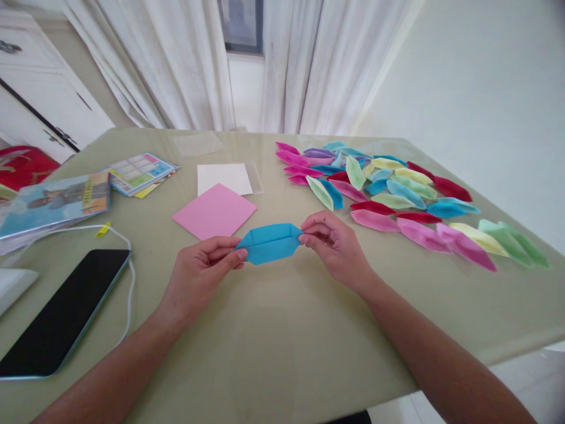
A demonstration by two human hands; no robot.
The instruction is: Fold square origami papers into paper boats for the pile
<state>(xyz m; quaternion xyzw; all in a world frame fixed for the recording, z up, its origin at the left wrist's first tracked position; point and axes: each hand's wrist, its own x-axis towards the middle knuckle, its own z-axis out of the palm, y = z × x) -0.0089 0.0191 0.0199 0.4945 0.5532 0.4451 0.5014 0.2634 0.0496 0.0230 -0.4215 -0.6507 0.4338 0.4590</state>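
Note:
A blue folded paper boat point(271, 242), long with pointed ends and a slit along its middle, is held above the table between both hands. My left hand point(200, 268) pinches its left tip between thumb and fingers. At the opposite tip, my right hand point(333, 244) grips the paper the same way. Just behind the left hand lies a pink square sheet point(215, 211), partly over a white square sheet point(224, 178). Beyond the right hand, many folded paper pieces point(408, 197) of similar shape are spread in pink, red, blue, green, yellow and purple.
A black-screened phone point(66, 312) lies at the left, with a white cable point(131, 277) curving beside it. Booklets point(57, 203) and printed cards point(143, 172) sit farther back. The table's point(273, 347) right edge slants past the folded pieces, and white curtains point(176, 65) hang behind.

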